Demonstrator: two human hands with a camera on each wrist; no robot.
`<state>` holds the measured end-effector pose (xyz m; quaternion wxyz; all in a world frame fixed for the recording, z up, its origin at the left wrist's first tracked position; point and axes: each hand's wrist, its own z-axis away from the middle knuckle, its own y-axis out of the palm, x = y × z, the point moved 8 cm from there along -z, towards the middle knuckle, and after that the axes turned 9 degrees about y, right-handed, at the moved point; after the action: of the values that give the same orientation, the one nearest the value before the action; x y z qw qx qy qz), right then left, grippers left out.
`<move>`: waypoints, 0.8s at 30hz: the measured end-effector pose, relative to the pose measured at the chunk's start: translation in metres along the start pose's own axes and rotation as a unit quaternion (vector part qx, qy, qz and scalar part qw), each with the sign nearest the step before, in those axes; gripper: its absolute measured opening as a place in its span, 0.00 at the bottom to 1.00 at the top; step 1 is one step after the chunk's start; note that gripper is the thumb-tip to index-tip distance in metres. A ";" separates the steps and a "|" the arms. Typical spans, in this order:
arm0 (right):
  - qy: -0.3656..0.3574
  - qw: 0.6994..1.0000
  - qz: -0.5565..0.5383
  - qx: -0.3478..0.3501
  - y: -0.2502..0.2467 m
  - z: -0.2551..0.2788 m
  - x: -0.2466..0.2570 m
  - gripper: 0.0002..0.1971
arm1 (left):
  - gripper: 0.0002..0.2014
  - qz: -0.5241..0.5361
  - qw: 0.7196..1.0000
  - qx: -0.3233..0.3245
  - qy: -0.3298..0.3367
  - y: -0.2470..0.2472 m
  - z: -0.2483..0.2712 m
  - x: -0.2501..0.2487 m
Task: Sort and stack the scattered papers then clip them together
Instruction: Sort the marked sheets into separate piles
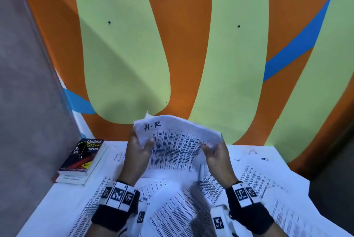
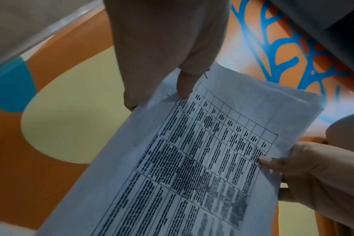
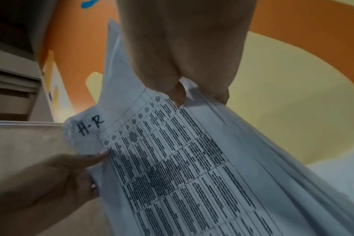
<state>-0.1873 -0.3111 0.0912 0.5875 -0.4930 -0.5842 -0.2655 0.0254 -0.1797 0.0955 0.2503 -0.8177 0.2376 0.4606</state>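
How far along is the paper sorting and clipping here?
Partly done. A stack topped by an "H-R" sheet is already gathered; the left hand and right hand hold it up by its sides. More papers lie scattered on the table. The binder clip sits unused on the book.
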 end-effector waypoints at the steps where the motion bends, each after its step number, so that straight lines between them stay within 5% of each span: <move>1: -0.007 1.000 -0.002 -0.023 -0.003 0.000 0.003 0.09 | 0.25 0.000 1.000 -0.006 0.015 0.002 -0.003 -0.006; 6: -0.074 0.996 -0.022 -0.050 -0.020 -0.006 0.028 0.14 | 0.25 0.067 0.995 -0.027 0.063 -0.004 -0.015 -0.035; 10: 0.023 0.999 -0.006 0.038 -0.002 0.001 -0.016 0.21 | 0.22 0.057 0.998 0.023 -0.024 0.003 -0.005 0.009; 15: 0.025 0.999 0.022 -0.018 -0.004 0.003 -0.018 0.08 | 0.13 0.002 1.000 0.017 -0.019 0.008 0.004 0.010; 17: -0.005 0.999 0.014 -0.028 -0.008 0.000 -0.001 0.10 | 0.11 0.025 1.000 -0.002 0.003 0.003 -0.001 0.001; 20: 0.036 0.999 0.021 0.016 -0.003 -0.006 -0.013 0.14 | 0.16 0.071 0.997 0.018 -0.023 0.004 0.001 0.007; 24: 0.131 0.986 0.097 0.037 0.006 -0.001 -0.075 0.08 | 0.35 0.067 0.983 0.058 -0.163 0.016 0.031 0.061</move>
<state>-0.1952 -0.3297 0.0189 0.6999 -0.4860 -0.4610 -0.2479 0.0238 -0.1813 0.0255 0.3016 -0.6981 0.2739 0.5888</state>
